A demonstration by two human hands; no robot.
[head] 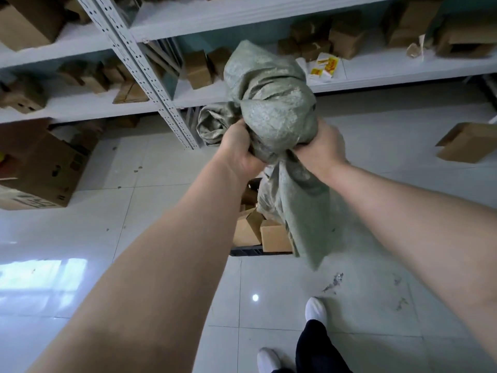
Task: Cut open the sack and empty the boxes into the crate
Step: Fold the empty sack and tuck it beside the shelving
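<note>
1. Grey-green woven sack (271, 109) was held up at the centre of the view, bunched and crumpled, with its loose end hanging down toward 6 o'clock.
2. Left hand (240, 150) was closed tight on the sack fabric at the sack's 8 o'clock side.
3. Right hand (321, 148) was closed tight on the sack fabric at its 4 o'clock side; both forearms were stretched out from the bottom of the frame.
4. Brown cardboard boxes (274, 235) lay directly beneath the hanging fabric, partly hidden by it.
5. Dark crate (247, 251) showed only as a slatted edge under those boxes, at 6 o'clock from the hands.
6. Grey metal shelving (150, 76) ran across the 12 o'clock zone and carried more cardboard cartons.
7. A large open carton (45, 162) sat on the white tiled floor (161, 162) at 9 o'clock; another carton (469, 142) sat at 3 o'clock.
8. White shoes (316, 310) and a dark trouser leg appeared at 6 o'clock.
</note>
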